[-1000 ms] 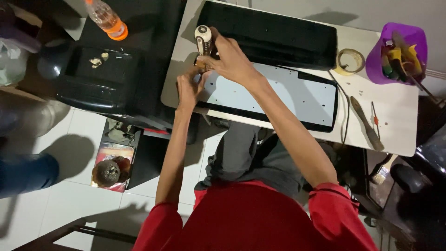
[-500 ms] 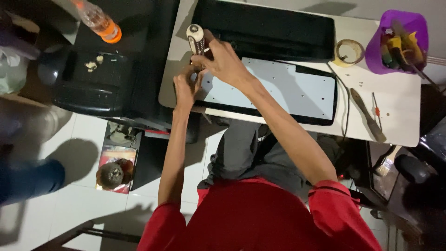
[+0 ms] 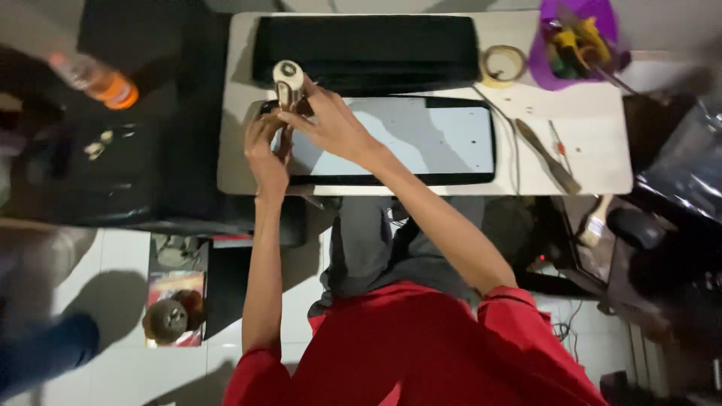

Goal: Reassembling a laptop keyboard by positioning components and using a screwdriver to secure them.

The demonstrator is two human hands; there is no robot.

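Change: your hands and the cream-capped tool (image 3: 287, 81) have barely moved since the earlier frame.
Tool: upright, at the panel's (image 3: 406, 139) left end.
Right hand (image 3: 331, 124): fingers closed around it.
Left hand (image 3: 265, 146): fingers touching its base.
Desk (image 3: 594, 128): tape roll (image 3: 503, 62) and purple tub (image 3: 575, 41) far right.

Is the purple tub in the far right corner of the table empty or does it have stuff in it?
It has stuff in it. The purple tub holds several tools with yellow handles, some poking out over its rim.
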